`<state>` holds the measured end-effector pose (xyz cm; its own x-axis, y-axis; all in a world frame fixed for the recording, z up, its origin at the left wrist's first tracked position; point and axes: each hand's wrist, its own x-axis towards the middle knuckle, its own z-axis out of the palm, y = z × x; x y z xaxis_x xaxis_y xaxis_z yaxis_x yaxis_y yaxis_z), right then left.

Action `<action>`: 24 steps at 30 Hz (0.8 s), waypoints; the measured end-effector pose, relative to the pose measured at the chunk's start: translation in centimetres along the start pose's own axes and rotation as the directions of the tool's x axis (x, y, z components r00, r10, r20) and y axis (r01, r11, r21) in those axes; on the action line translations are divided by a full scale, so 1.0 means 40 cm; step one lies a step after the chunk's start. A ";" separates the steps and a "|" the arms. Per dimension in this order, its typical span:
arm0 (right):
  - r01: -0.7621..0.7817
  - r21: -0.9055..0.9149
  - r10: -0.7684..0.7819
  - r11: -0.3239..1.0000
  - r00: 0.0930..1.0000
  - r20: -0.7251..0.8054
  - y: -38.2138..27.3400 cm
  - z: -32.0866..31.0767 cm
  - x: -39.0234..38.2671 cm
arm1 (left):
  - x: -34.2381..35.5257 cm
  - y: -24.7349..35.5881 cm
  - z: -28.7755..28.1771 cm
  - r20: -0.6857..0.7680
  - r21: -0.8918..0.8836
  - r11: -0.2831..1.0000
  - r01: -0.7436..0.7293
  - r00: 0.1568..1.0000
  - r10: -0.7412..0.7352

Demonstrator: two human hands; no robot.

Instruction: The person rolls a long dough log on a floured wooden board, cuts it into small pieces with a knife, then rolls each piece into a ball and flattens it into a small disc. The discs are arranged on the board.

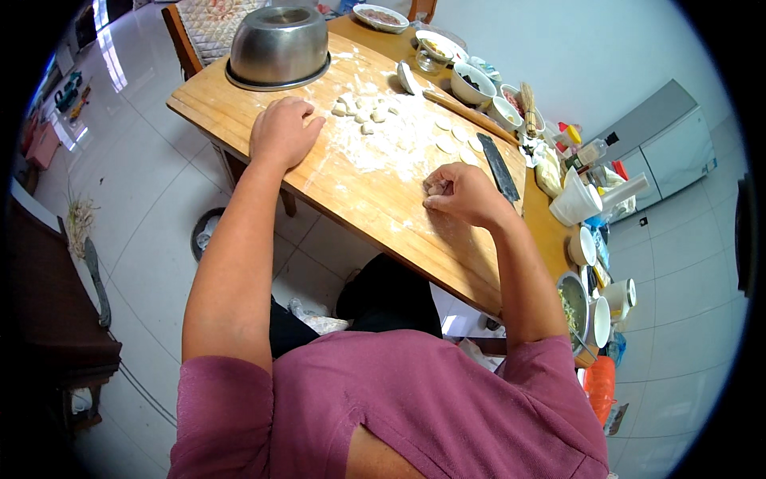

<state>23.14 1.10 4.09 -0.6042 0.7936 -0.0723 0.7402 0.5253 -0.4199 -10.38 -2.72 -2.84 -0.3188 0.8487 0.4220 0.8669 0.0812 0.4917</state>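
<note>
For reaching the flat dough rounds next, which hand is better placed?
Probably the right hand: it is just on the near side of the flat dough rounds. The left hand is by the upturned metal bowl, clearly farther from them.

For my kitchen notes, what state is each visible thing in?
Large silver metal bowl, upside down
Small pale dough lumps, clustered
Thin round pale dough discs, flattened
Long brown wooden rolling pin, lying down
Rectangular tan wooden board, flour-dusted
Deep round white bowl, holding dark food
</note>
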 end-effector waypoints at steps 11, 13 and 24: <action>0.082 -0.225 -0.074 0.971 0.996 0.042 -0.049 -0.001 -0.008 | 0.000 -0.013 0.009 -0.055 -0.015 0.998 -0.054 0.997 0.053; 0.236 -0.325 -0.273 0.916 0.959 -0.072 -0.014 0.053 0.015 | 0.005 -0.010 0.013 -0.054 -0.024 0.998 -0.065 0.996 0.064; 0.248 -0.289 -0.251 0.925 0.968 0.027 0.001 0.138 0.015 | -0.013 0.003 -0.002 -0.020 0.025 0.998 -0.051 0.998 0.051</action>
<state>21.18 -0.10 -0.96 -0.7783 0.6279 0.0108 0.6200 0.7711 -0.1450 -10.15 -3.17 -2.96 -0.2815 0.8412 0.4618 0.8913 0.0510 0.4505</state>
